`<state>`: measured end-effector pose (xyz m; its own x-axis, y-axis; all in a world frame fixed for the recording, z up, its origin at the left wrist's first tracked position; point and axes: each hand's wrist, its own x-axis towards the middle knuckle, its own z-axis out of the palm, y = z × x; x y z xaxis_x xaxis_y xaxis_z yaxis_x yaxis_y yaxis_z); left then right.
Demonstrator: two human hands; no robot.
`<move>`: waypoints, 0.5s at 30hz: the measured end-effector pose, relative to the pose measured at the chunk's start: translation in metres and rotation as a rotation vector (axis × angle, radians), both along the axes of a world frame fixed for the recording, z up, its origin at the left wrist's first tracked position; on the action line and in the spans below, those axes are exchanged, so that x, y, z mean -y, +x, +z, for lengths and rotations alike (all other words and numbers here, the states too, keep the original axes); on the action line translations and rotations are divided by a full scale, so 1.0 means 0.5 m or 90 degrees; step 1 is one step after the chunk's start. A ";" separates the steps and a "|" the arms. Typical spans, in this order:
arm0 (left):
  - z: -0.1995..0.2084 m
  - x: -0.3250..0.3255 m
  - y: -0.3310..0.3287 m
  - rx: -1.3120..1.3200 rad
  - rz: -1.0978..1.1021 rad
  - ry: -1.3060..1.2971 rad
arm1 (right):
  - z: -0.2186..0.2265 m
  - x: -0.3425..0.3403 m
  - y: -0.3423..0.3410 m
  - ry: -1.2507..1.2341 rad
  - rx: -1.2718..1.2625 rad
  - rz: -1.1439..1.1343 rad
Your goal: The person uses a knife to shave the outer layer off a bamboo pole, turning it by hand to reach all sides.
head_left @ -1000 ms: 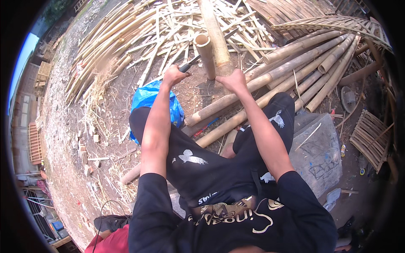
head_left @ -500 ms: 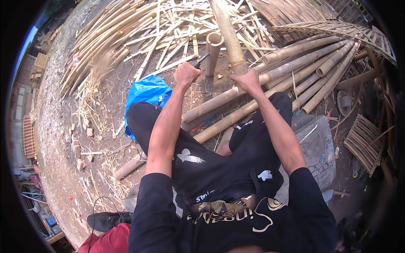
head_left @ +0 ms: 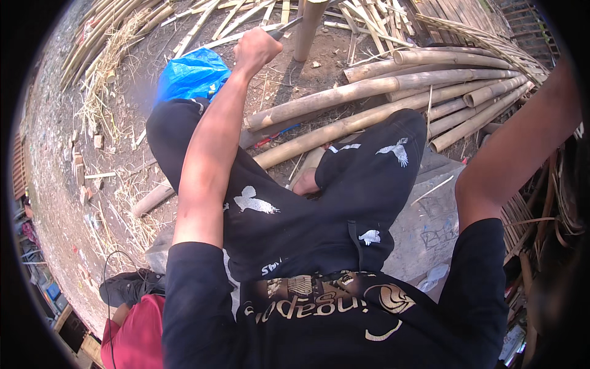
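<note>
My left hand (head_left: 257, 49) is closed in a fist around the handle of a knife. The dark blade of the knife (head_left: 290, 25) points right, reaching toward an upright bamboo post (head_left: 307, 34) that stands in the soil near the top edge. Over the post's top shows a bit of pale bamboo, cut off by the picture's edge. My right forearm (head_left: 522, 138) stretches up and out to the far right, and its hand lies beyond the rim of the view.
Several thick bamboo poles (head_left: 369, 92) lie across the ground before my knees. A blue plastic bag (head_left: 192, 75) rests by my left knee. Split bamboo strips (head_left: 375, 27) are scattered at the back. A person's red garment (head_left: 136, 332) shows at lower left.
My right hand has let go of the bamboo pole and swung out to the right, out of view. The left fist with the knife appears higher as the view has shifted.
</note>
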<state>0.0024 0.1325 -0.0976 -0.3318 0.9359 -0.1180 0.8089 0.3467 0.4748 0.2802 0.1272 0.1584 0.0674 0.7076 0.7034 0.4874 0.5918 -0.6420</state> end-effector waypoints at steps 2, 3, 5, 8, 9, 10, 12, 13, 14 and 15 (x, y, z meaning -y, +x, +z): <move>0.016 0.017 0.003 0.004 0.004 0.008 | -0.245 -0.026 -0.010 -0.293 0.074 -0.005; 0.015 0.017 0.006 -0.008 -0.003 0.031 | -0.365 -0.034 0.001 -0.463 0.130 0.000; 0.023 -0.015 0.007 -0.084 -0.053 0.032 | -0.464 -0.007 0.013 -0.588 0.012 0.033; 0.033 -0.017 -0.016 -0.090 -0.060 -0.018 | -0.403 0.012 0.010 -0.648 -0.130 0.000; 0.032 -0.014 -0.021 -0.080 -0.041 -0.016 | -0.357 0.009 0.022 -0.618 -0.082 -0.033; 0.026 -0.015 -0.030 -0.076 -0.022 -0.015 | -0.323 -0.006 0.045 -0.595 -0.072 0.021; 0.021 -0.018 -0.033 -0.073 -0.011 -0.014 | -0.243 -0.027 0.100 -0.414 0.150 -0.168; 0.024 -0.023 -0.034 -0.061 -0.006 -0.019 | -0.196 -0.048 0.147 -0.342 0.206 -0.153; 0.019 -0.018 -0.040 -0.047 0.002 -0.033 | -0.120 -0.050 0.169 -0.286 0.257 -0.162; 0.020 -0.026 -0.025 -0.030 0.000 -0.014 | -0.027 -0.042 0.205 -0.224 0.314 -0.192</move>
<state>-0.0103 0.1453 -0.0875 -0.3381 0.9330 -0.1235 0.8300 0.3574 0.4281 0.3827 0.1483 0.1450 0.0287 0.9004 0.4340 0.8838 0.1800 -0.4318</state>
